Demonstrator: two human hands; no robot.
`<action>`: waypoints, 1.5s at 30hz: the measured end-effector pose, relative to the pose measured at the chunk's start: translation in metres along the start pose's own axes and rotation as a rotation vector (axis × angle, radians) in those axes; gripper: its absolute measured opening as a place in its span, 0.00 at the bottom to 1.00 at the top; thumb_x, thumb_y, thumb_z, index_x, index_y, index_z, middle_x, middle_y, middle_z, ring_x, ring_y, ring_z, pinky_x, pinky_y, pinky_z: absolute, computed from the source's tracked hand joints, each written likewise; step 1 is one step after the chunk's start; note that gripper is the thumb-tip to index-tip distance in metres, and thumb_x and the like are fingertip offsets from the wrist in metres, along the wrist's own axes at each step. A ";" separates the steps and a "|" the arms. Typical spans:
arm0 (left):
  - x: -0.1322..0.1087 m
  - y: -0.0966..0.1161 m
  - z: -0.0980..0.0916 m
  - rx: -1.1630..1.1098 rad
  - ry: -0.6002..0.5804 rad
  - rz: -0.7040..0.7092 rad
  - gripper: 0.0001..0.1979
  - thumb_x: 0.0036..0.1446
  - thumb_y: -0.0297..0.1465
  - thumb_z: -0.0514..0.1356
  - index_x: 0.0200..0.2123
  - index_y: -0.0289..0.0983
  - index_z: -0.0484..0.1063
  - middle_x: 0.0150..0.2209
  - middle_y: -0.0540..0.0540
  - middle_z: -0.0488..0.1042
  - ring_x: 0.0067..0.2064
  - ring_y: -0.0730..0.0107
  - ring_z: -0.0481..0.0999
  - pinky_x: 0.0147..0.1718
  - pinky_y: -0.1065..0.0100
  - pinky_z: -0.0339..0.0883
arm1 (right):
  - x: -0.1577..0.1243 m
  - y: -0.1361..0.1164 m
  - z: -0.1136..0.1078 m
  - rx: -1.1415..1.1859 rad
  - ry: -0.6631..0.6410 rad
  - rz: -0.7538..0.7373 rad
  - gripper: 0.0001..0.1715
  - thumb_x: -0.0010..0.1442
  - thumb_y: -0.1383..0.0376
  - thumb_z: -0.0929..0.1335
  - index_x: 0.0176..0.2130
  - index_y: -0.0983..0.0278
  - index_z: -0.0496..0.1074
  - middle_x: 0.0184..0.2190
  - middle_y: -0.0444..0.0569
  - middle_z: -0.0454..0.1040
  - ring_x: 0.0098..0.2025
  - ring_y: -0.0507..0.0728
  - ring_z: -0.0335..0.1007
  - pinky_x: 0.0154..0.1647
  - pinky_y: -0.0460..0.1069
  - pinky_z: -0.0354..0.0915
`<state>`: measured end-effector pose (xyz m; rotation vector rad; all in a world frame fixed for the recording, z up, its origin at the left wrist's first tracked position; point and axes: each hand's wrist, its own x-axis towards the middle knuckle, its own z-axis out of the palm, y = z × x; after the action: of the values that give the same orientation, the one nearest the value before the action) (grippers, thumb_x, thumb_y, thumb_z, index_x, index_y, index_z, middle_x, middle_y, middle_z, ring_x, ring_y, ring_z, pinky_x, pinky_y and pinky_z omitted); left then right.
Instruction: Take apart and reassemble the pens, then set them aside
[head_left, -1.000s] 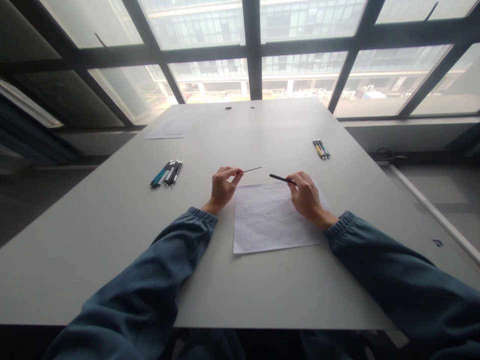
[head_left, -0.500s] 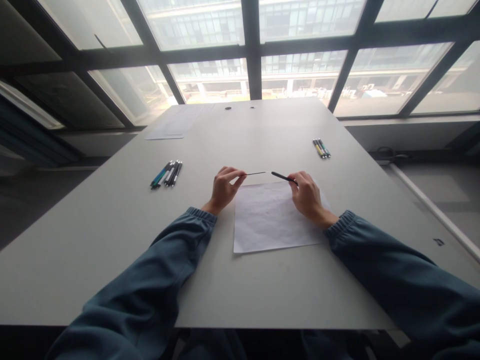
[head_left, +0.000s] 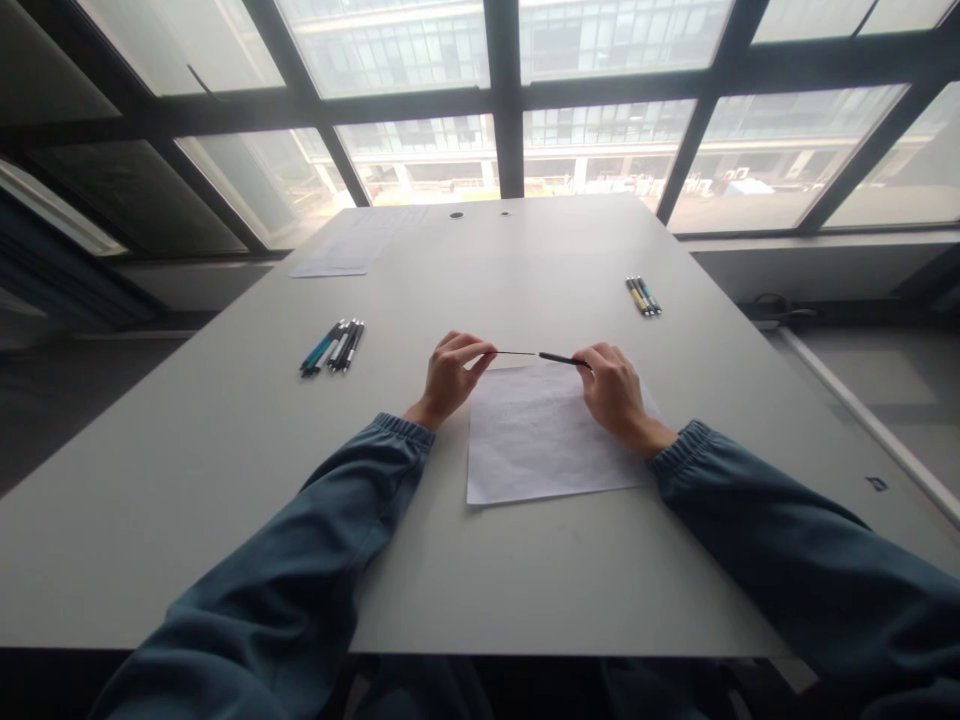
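Between thumb and fingers, my left hand (head_left: 451, 377) pinches a thin dark pen refill (head_left: 516, 353) that points right. My right hand (head_left: 613, 395) is closed on a black pen barrel (head_left: 561, 359), whose end faces the refill's tip. A very small gap seems to lie between the two, and they are almost in line. Below them a white sheet of paper (head_left: 547, 440) lies slightly creased on the table; my right hand and wrist cover part of its right side.
On the white table (head_left: 225, 480), several pens (head_left: 332, 347) lie in a group at left. A smaller group of pens (head_left: 643, 296) is at the right. Papers (head_left: 337, 245) lie at the far left, near the windows. A small dark mark (head_left: 876, 484) shows near the right edge.
The black pen barrel has tilted closer to level and moved slightly left. The refill has shifted a little right and down, so their ends line up more closely.
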<state>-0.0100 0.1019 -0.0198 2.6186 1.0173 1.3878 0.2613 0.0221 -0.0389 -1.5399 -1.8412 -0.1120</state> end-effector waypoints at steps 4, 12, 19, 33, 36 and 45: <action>-0.001 0.004 0.002 -0.018 -0.029 0.030 0.07 0.65 0.35 0.63 0.37 0.40 0.81 0.35 0.47 0.80 0.39 0.65 0.73 0.43 0.63 0.68 | 0.000 0.000 0.001 0.012 -0.015 -0.044 0.11 0.66 0.71 0.65 0.44 0.62 0.76 0.41 0.54 0.76 0.45 0.63 0.69 0.46 0.57 0.64; -0.002 0.016 0.005 -0.062 -0.126 0.095 0.07 0.65 0.33 0.62 0.37 0.40 0.80 0.35 0.46 0.80 0.39 0.65 0.74 0.43 0.62 0.69 | 0.000 -0.004 -0.001 0.154 -0.071 -0.148 0.10 0.66 0.70 0.66 0.43 0.61 0.76 0.40 0.53 0.77 0.44 0.62 0.70 0.46 0.56 0.67; -0.003 0.021 0.008 -0.099 -0.142 0.116 0.06 0.65 0.33 0.63 0.37 0.40 0.80 0.34 0.46 0.80 0.39 0.66 0.75 0.42 0.62 0.70 | 0.000 -0.005 -0.002 0.194 -0.103 -0.193 0.10 0.68 0.69 0.66 0.45 0.61 0.77 0.41 0.53 0.77 0.45 0.61 0.71 0.47 0.55 0.68; -0.006 0.022 0.011 -0.302 -0.076 -0.095 0.13 0.55 0.39 0.71 0.40 0.39 0.79 0.34 0.47 0.80 0.36 0.68 0.77 0.34 0.67 0.71 | 0.000 -0.005 -0.001 0.244 -0.129 -0.219 0.10 0.67 0.71 0.66 0.44 0.61 0.76 0.41 0.52 0.76 0.44 0.60 0.72 0.46 0.54 0.68; -0.006 0.022 0.010 -0.315 -0.092 -0.099 0.11 0.57 0.41 0.69 0.35 0.39 0.80 0.31 0.47 0.79 0.34 0.68 0.76 0.33 0.67 0.70 | 0.000 -0.006 -0.003 0.251 -0.127 -0.217 0.10 0.67 0.70 0.66 0.44 0.61 0.76 0.41 0.52 0.76 0.44 0.60 0.72 0.46 0.54 0.69; -0.007 0.021 0.011 -0.366 -0.085 -0.128 0.11 0.59 0.40 0.68 0.40 0.40 0.82 0.33 0.45 0.81 0.35 0.68 0.76 0.34 0.65 0.72 | 0.000 -0.008 -0.003 0.263 -0.114 -0.196 0.11 0.68 0.69 0.65 0.44 0.60 0.76 0.41 0.52 0.76 0.44 0.60 0.72 0.46 0.54 0.69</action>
<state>0.0064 0.0849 -0.0256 2.2858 0.8135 1.2806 0.2558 0.0183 -0.0344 -1.2061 -2.0046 0.1254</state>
